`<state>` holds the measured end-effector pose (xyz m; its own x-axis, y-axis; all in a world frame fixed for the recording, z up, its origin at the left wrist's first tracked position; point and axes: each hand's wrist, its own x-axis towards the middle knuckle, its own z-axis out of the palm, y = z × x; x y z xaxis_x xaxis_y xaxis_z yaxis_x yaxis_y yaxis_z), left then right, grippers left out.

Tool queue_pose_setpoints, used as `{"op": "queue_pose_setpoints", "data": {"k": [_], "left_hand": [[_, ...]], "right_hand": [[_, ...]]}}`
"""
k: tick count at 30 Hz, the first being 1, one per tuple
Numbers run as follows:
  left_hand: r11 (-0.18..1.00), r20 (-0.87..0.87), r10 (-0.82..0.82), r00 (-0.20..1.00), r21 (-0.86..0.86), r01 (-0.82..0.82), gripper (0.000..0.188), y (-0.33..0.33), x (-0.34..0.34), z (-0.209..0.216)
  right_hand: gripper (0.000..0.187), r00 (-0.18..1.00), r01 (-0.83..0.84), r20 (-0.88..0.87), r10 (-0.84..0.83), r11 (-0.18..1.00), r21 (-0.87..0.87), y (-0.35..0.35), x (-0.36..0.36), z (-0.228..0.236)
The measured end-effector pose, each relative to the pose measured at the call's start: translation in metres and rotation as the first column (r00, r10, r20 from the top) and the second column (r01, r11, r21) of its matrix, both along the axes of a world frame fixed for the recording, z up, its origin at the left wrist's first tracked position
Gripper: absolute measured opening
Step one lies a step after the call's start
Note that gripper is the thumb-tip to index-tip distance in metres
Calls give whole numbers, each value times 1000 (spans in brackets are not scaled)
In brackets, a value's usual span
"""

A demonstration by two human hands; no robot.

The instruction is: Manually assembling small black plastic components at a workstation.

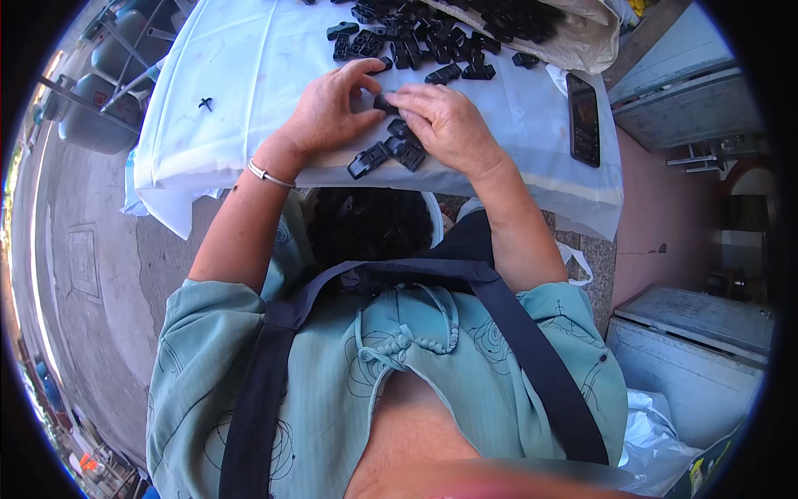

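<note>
My right hand (449, 125) pinches a small black plastic part (384, 103) between thumb and fingers above the white-covered table (241, 75). Across from it, my left hand (332, 104) is curved open, its thumb close to that part. Another black piece (385, 65) lies by my left fingertips, partly covered by them. Near the table's front edge, below my hands, are a few loose black plastic clips (367, 160). A larger pile of similar black parts (407, 50) spreads beyond my hands.
A pale sack (594, 37) of black pieces sits at the back right. A phone (584, 121) lies on the right side of the table. Below the front edge stands a white bucket (436, 220) holding black parts. One tiny black piece (205, 104) lies at the left.
</note>
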<state>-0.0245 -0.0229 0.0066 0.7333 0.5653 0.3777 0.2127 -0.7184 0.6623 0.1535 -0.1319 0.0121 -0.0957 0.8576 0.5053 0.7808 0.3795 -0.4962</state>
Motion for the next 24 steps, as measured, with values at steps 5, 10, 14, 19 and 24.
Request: {"op": "queue_pose_setpoints", "data": {"k": [5,10,14,19,24], "left_hand": [[980,23,158,987,120,-160,37,6,2,4],[918,-200,305,931,322,-232,28,5,20,5],[924,-105,67,992,382,-22,26,9,15,-4],[906,-35,-82,996,413,89,25,11,7,-9],[987,-36,57,998,155,-51,43,3,11,-2]], "right_hand": [[24,983,11,180,-22,998,62,-7,-2,-5],[25,956,212,152,-249,951,225,0,25,6],[27,884,312,289,-366,925,216,10,41,-10],[28,875,401,296,-383,916,1,14,41,-7],[26,794,547,262,-549,833,89,18,42,-16]]}}
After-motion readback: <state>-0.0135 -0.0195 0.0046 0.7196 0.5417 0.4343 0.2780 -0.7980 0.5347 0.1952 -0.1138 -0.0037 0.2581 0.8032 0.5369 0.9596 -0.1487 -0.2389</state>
